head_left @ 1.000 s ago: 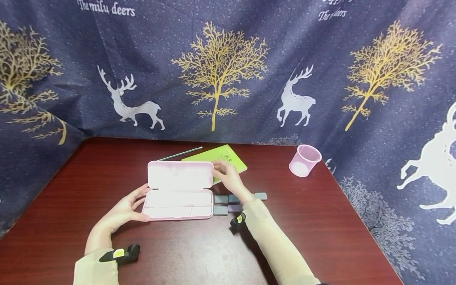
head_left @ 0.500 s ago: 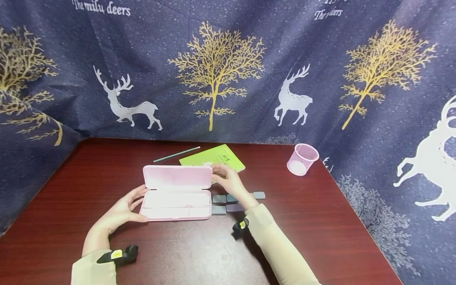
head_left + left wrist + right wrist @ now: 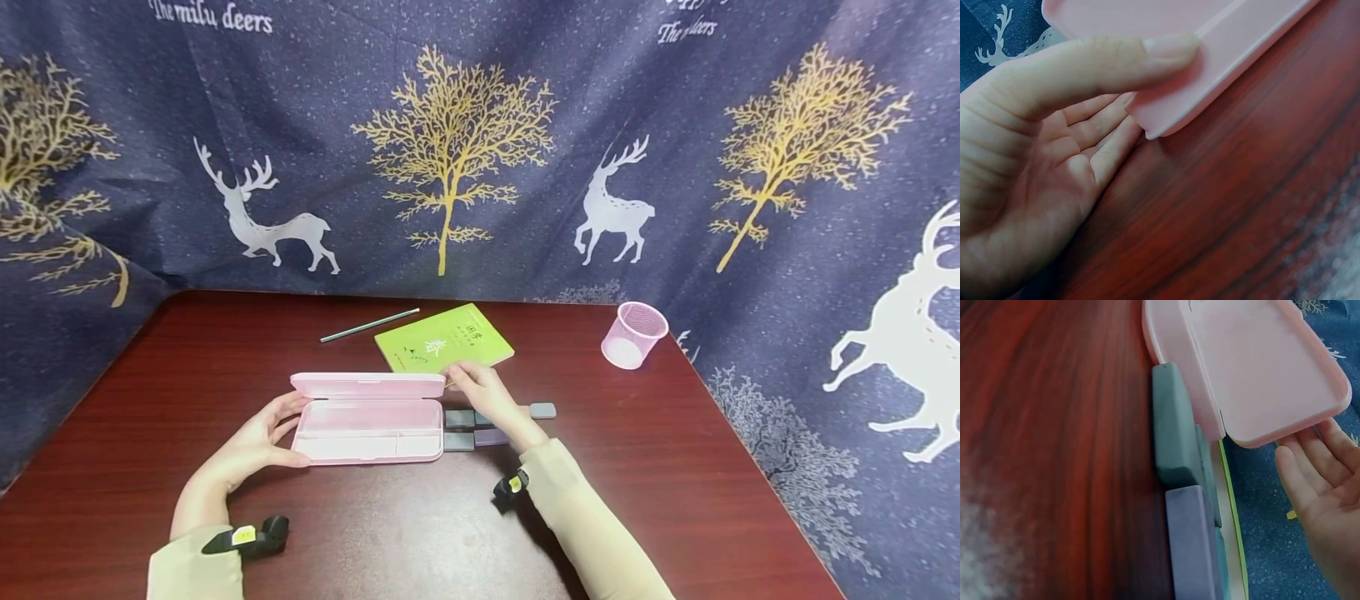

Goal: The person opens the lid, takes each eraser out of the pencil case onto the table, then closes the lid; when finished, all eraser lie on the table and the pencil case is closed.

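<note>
A pink pencil case (image 3: 345, 447) lies on the table with its lid (image 3: 367, 385) tilted partway over the compartments. My left hand (image 3: 258, 439) grips the case's left end. In the left wrist view the thumb (image 3: 1166, 53) lies over the near wall and the fingers lie along the end. My right hand (image 3: 486, 396) touches the lid's right edge. In the right wrist view its fairly straight fingers (image 3: 1316, 453) reach behind the lid. Several grey-green and purple eraser-like blocks (image 3: 459, 442) sit right beside the case, partly hidden by the right forearm.
Behind the case lies a green book (image 3: 450, 337), with a thin pencil (image 3: 369, 325) to its left. A pink mesh pen cup (image 3: 633, 335) stands at the back right of the dark red table (image 3: 360, 533). A blue cloth (image 3: 517, 208) hangs behind.
The lid has swung from nearly upright down toward the base, and my right hand has come lower with it. The left hand keeps its grip on the case. The view has shifted slightly.
</note>
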Demonstrator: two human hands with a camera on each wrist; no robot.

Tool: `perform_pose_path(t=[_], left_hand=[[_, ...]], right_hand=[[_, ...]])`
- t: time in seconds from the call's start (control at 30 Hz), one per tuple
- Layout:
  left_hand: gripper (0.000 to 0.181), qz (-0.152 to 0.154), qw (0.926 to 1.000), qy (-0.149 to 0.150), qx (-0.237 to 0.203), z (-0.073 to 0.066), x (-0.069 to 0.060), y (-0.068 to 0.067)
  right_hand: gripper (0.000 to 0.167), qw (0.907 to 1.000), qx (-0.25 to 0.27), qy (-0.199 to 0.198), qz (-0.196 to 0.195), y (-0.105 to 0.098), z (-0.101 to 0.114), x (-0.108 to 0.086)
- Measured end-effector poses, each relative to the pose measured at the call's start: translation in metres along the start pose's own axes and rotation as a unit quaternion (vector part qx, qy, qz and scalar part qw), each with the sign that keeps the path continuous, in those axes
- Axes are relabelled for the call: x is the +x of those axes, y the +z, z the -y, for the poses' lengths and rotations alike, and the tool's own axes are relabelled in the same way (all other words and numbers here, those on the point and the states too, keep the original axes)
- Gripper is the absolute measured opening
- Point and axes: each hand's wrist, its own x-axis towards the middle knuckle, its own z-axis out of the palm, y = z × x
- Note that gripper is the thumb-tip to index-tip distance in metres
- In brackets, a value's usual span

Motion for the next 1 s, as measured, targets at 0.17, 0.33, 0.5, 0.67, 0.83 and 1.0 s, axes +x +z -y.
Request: perform_pose_path(t=[0.17,0.33,0.5,0.67,0.83,1.0], left_hand=[[0.094,0.0,1.0,-0.007,-0.001,-0.002,0.0,0.0],[0.096,-0.002,0.9996,-0.022,0.015,-0.005,-0.001,0.0],[0.104,0.007,0.9992,-0.037,0.015,-0.006,-0.001,-0.001],[0.106,0.018,0.9989,-0.041,0.013,-0.008,0.0,-0.002],[0.103,0.026,0.999,-0.036,0.006,-0.009,-0.002,-0.002],[0.095,0.022,0.9993,-0.031,0.003,-0.01,-0.002,-0.002]], right_hand=[[0.026,0.9989,-0.043,0.004,0.017,0.001,-0.006,-0.004],[0.025,0.9978,-0.056,0.014,0.033,0.001,-0.01,-0.007],[0.029,0.9963,-0.059,0.015,0.061,0.0,-0.011,-0.011],[0.038,0.9929,-0.064,0.013,0.099,-0.001,-0.011,-0.014],[0.045,0.9892,-0.081,0.013,0.122,-0.002,-0.008,-0.016],[0.051,0.9868,-0.105,0.011,0.123,-0.001,-0.007,-0.016]])
